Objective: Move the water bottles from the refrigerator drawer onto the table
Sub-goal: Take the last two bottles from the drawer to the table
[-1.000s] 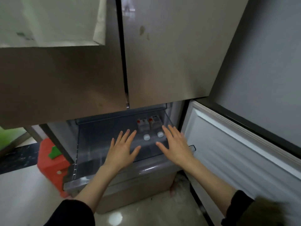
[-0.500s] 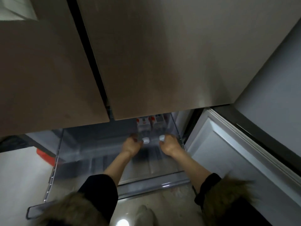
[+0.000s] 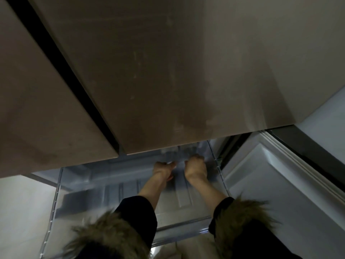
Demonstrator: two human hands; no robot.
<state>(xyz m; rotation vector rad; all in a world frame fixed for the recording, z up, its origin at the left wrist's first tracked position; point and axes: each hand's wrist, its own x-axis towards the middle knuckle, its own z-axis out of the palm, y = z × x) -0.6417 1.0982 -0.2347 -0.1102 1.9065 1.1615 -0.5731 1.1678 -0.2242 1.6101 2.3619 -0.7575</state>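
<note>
The doors (image 3: 168,71) were dull brown-grey with a black gap between. The drawer (image 3: 115,186) was clear, bluish-grey and ribbed. Sleeves (image 3: 138,217) were black with tan-brown fur cuffs (image 3: 240,219). The open door's liner (image 3: 280,184) was white.

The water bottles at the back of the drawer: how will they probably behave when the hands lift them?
The water bottles look like small clear plastic, so probably light, though their fill is unclear. Each hand, left hand and right hand, seems closed on one. Chilled plastic may be slippery. The clear drawer floor is ribbed, so they might tip.
</note>
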